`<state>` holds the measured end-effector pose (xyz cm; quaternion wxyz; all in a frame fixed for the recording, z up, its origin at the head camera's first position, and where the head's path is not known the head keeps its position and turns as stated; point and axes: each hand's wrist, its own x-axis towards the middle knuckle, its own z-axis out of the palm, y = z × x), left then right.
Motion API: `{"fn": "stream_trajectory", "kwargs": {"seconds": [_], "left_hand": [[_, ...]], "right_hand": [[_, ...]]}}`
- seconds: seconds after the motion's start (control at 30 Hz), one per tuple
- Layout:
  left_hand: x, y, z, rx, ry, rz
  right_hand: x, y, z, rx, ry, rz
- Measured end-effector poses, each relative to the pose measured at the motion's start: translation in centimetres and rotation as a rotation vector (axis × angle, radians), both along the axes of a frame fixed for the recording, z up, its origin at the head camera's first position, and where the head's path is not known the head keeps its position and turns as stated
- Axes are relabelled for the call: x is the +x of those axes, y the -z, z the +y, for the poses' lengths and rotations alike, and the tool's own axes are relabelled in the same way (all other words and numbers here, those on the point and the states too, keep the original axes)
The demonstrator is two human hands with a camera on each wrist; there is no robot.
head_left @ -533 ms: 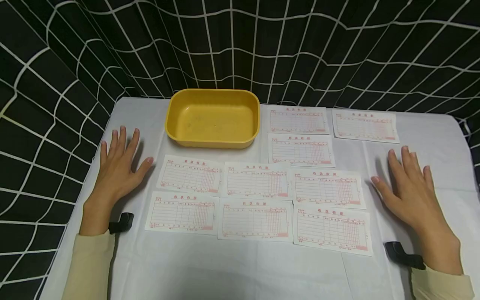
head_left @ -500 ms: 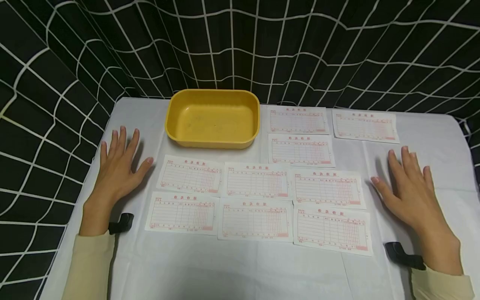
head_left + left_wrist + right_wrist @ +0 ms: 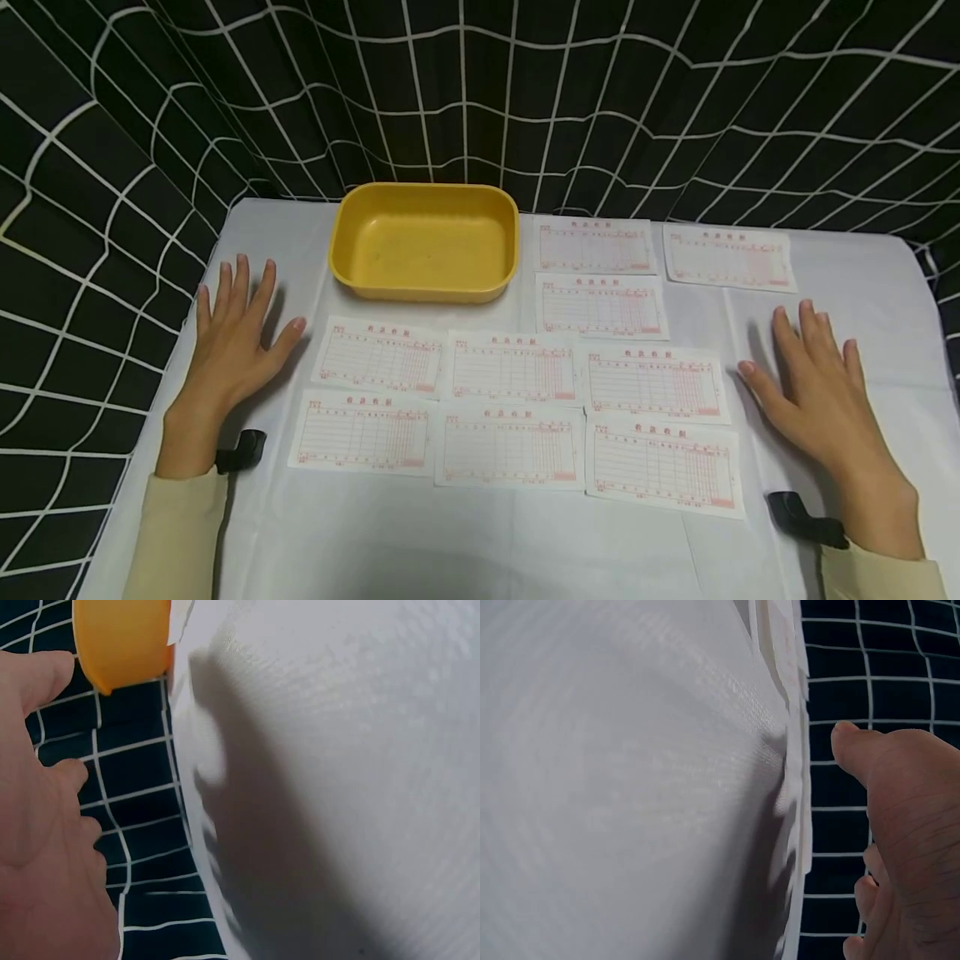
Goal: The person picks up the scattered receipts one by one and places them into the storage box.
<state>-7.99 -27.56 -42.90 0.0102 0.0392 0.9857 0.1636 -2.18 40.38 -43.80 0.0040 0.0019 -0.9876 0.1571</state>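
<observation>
the person's left hand (image 3: 236, 350) and right hand (image 3: 817, 392) are well apart at either side, fingers spread, gripping nothing; the wrist views show a gap between each palm and the white cloth (image 3: 390, 542). inward from them lie nine red-printed receipt slips (image 3: 510, 446): two rows of three in the middle, and three more toward the far right. the right thumb is just beside the middle row's right-hand slip; the left thumb is near that row's left end. the yellow plastic tray (image 3: 423, 294) sits at the far side, left of the far slips.

thin paper lying this flat would likely be picked up best by sliding a slip or raising one corner before pinching. neighbouring slips sit so close that a careless drag could shift several; which overlap is hard to tell. the outer edges look easiest to reach. bare cloth leaves room on the near side and around both hands, while the tray's far rim stands close to the black, white-gridded backdrop (image 3: 480, 92).
</observation>
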Motion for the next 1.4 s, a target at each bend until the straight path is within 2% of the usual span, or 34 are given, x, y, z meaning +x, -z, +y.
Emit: {"fn": "stream_trajectory", "kwargs": {"seconds": [0.33,0.53,0.87,1.1,1.23,1.4], "left_hand": [[-0.2,-0.3,0.1,0.0,-0.001,0.043],[-0.3,-0.2,0.5,0.034,0.004,0.054],[-0.7,-0.1,1.2,0.102,0.032,0.065],[-2.3,-0.4,1.7,0.184,0.073,0.076],[-3.4,-0.6,1.8,0.212,0.089,0.082],[-4.8,-0.8,2.6,0.282,0.117,0.081]], "right_hand": [[0.3,-0.1,-0.5,0.01,-0.009,-0.005],[0.5,-0.8,-0.9,-0.016,-0.024,-0.002],[2.8,-1.8,-2.7,-0.124,-0.076,0.046],[4.9,-1.6,-4.1,-0.129,-0.13,0.052],[6.0,-1.2,-4.9,-0.128,-0.161,0.101],[7.5,-0.9,-5.6,-0.12,-0.148,0.146]]}}
